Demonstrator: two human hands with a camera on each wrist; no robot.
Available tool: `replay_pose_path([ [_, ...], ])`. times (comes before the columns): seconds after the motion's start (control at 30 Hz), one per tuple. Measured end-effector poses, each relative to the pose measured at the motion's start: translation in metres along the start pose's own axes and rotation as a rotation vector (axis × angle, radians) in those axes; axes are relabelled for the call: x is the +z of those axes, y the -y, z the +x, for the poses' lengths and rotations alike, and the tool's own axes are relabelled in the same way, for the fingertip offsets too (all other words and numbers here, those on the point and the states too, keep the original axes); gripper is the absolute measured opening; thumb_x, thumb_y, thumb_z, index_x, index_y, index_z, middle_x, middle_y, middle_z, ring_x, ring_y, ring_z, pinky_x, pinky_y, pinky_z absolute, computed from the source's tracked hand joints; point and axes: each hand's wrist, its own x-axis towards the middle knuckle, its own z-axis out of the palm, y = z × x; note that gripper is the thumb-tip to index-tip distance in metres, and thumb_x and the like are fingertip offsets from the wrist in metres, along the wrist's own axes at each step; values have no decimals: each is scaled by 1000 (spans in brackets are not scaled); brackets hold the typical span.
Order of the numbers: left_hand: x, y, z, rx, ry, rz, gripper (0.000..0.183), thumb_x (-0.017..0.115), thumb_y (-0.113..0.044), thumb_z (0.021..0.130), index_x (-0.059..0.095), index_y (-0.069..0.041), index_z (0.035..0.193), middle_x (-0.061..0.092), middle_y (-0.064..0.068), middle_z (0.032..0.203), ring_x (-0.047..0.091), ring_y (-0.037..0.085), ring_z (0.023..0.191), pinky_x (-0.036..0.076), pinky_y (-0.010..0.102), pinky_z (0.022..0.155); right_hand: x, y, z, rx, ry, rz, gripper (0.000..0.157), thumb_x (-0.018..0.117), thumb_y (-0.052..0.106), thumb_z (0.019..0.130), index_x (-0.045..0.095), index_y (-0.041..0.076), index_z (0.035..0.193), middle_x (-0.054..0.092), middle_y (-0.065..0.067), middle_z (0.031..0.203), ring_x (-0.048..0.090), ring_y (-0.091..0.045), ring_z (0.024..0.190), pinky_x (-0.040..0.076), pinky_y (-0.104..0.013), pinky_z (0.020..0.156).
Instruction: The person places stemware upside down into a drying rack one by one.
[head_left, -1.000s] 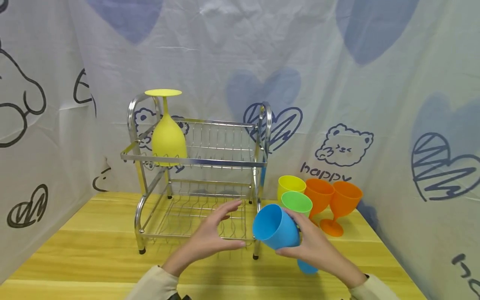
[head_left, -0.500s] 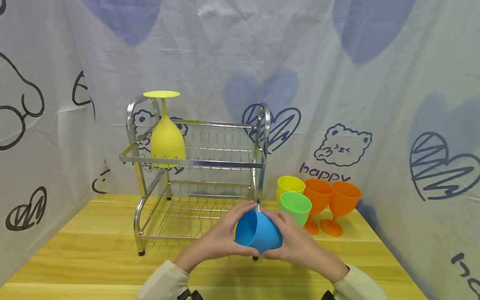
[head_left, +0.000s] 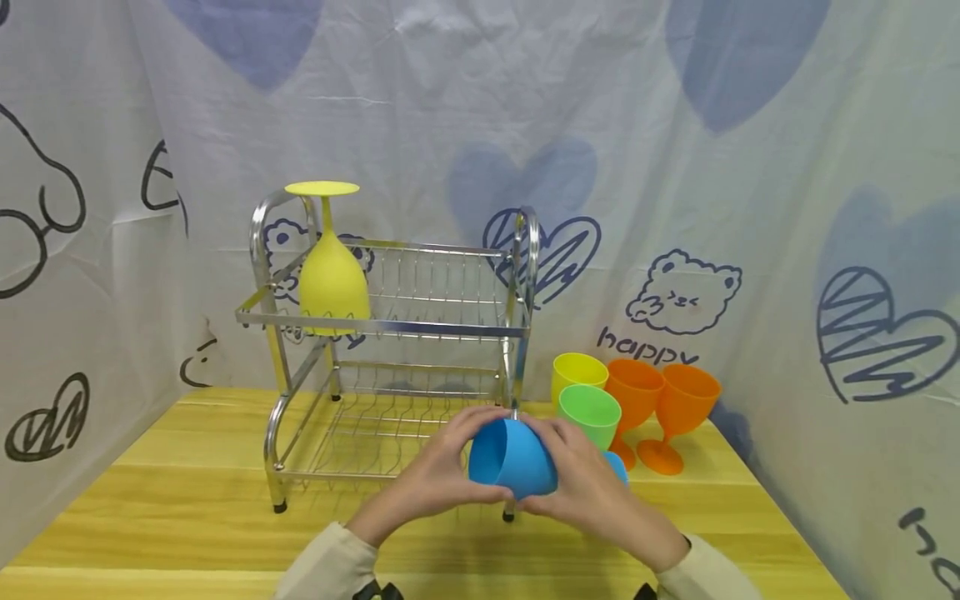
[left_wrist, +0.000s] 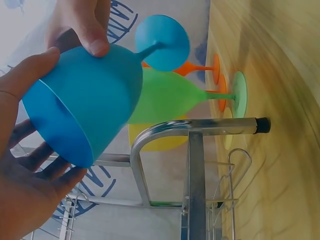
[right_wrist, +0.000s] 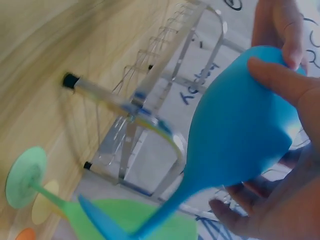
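Observation:
A blue plastic goblet (head_left: 528, 462) is held in the air between both hands, tipped on its side with its mouth towards the left. My left hand (head_left: 442, 479) curls round the rim end, thumb (left_wrist: 37, 70) below and fingers above in the head view. My right hand (head_left: 588, 483) grips the bowl near its stem end, fingers over the top and thumb beneath. In the right wrist view the stem and foot of the goblet stick out free past the bowl (right_wrist: 235, 120). Behind it stands a green goblet (head_left: 591, 412), upright on the table.
A two-tier metal dish rack (head_left: 405, 325) stands just behind the hands. On its upper tier, at the left, a yellow goblet (head_left: 333, 283) sits upside down. A second yellow goblet (head_left: 577, 368) and two orange goblets (head_left: 686, 396) stand upright to the rack's right on the wooden table (head_left: 187, 517).
The right hand has carried the blue goblet leftwards and turned it more level. The left hand, apart from it a second ago, has closed in and taken hold at the rim.

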Motion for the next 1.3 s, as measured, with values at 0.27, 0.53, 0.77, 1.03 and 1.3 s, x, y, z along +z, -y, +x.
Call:
replay_pose_path([
  [0.27, 0, 2, -4, 58, -153, -130, 77, 85, -10, 74, 45, -7, 140, 43, 16, 140, 44, 40, 126, 42, 53, 100, -1, 12, -17, -37, -242, 46, 78, 88, 17, 70, 50, 6, 138, 46, -17, 139, 45, -40, 121, 50, -58, 88],
  [0.53, -4, 5, -11, 55, -400, -291, 76, 79, 2, 75, 41, 0, 141, 44, 24, 138, 45, 44, 125, 46, 47, 97, 3, 13, -30, -225, -572, 155, 57, 78, -7, 71, 58, 2, 124, 51, -10, 135, 48, -29, 121, 40, -21, 102],
  [0.77, -7, 7, -13, -59, -424, -537, 74, 74, -9, 81, 36, 0, 144, 39, 24, 141, 40, 43, 129, 43, 51, 100, 3, 18, -22, 152, -384, 528, 53, 71, 13, 88, 51, 2, 135, 52, -13, 137, 49, -29, 124, 46, -41, 100],
  [1.03, 0, 5, -12, -112, -382, -675, 76, 70, -20, 82, 34, -1, 146, 37, 24, 144, 38, 43, 130, 42, 53, 100, 2, 23, -8, 294, -259, 1160, 75, 62, 14, 94, 16, 7, 153, 34, -19, 150, 38, -34, 134, 37, -43, 106],
  [1.3, 3, 3, -10, -111, -347, -689, 77, 69, -26, 84, 32, -2, 147, 36, 24, 143, 39, 42, 130, 42, 51, 101, 7, 33, -1, 248, -272, 1196, 82, 68, 14, 90, 15, 4, 152, 30, -22, 152, 35, -37, 136, 34, -47, 107],
])
